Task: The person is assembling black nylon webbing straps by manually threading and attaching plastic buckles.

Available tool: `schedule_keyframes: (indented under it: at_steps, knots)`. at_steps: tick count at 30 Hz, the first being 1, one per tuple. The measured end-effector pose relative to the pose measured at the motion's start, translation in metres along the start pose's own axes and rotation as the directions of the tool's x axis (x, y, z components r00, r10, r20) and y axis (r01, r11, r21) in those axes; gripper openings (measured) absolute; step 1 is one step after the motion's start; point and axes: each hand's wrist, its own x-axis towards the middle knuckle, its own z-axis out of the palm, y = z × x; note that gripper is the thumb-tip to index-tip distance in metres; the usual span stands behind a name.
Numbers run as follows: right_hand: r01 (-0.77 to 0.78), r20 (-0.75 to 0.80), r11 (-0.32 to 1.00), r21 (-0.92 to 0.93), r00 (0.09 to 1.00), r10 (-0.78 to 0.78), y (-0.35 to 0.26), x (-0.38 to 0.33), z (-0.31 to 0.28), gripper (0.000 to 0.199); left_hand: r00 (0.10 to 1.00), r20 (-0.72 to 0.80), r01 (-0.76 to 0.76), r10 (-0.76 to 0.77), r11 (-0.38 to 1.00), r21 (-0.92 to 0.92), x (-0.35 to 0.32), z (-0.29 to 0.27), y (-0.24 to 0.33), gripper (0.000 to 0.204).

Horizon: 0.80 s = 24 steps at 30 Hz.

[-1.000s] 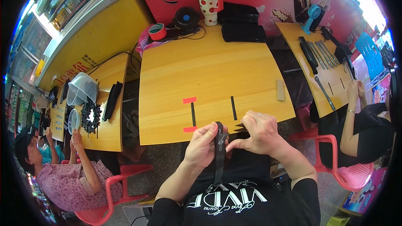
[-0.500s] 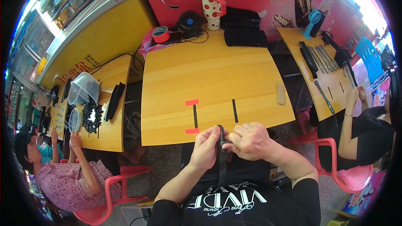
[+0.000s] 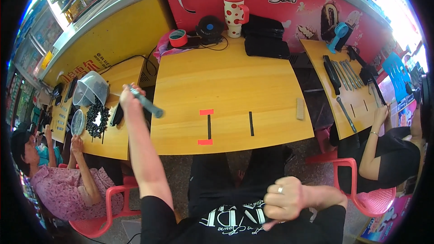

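My left hand (image 3: 129, 98) reaches out over the gap between my table and the left one, its fingers wrapped round a grey, long-handled tool, apparently a wrench (image 3: 149, 105). The tool's dark rounded end sticks out over the left edge of my table (image 3: 181, 81). Close to my shirt, my right hand (image 3: 282, 199) is curled into a fist with a ring on one finger and its thumb pointing down. Nothing shows in it. On the table in front lie two black strips, the left strip (image 3: 209, 126) set between two red tape pieces (image 3: 205, 142).
A spotted tumbler (image 3: 234, 16), a black fan (image 3: 209, 28), red tape roll (image 3: 178, 39) and black pouches (image 3: 266, 46) stand at the back. Co-workers sit at both sides. The left table holds a tub (image 3: 90, 89) and black small parts (image 3: 96, 119); the right, several wrenches (image 3: 348, 73).
My hands have come apart. The left has swung far to the left with the tool, away from my lap. My right hand has dropped back toward my shirt and closed into a fist.
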Motion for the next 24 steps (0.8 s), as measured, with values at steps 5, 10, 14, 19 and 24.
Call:
schedule_keyframes:
  at_steps: [5, 10, 14, 19, 24]
  knots:
    - [-0.292, -0.071, 0.909, -0.297, 0.956, 0.283, 0.045, 0.002, -0.025, 0.038, 0.877, 0.447, 0.090, -0.173, 0.976, 0.200, -0.114, 0.033, -0.029, 0.037]
    - [-0.485, -0.175, 0.814, -0.320, 0.875, 0.452, 0.127, 0.044, -0.027, 0.028, 0.275, 0.740, 0.127, -0.615, 0.786, 0.606, -0.234, 0.049, -0.091, 0.026]
    - [-0.550, -0.116, 0.777, -0.306, 0.832, 0.543, 0.180, 0.073, -0.024, 0.036, 0.366, 0.658, 0.178, -0.659, 0.743, 0.645, -0.230, 0.045, -0.117, 0.015]
    - [-0.597, -0.060, 0.720, -0.355, 0.783, 0.620, 0.243, 0.094, -0.009, 0.051, 0.466, 0.627, 0.137, -0.624, 0.751, 0.646, -0.200, 0.053, -0.125, 0.021]
    - [-0.727, -0.239, 0.491, -0.480, 0.647, 0.724, 0.310, 0.089, -0.025, 0.058, 0.533, 0.539, 0.100, -0.652, 0.681, 0.725, -0.160, 0.069, -0.115, 0.020]
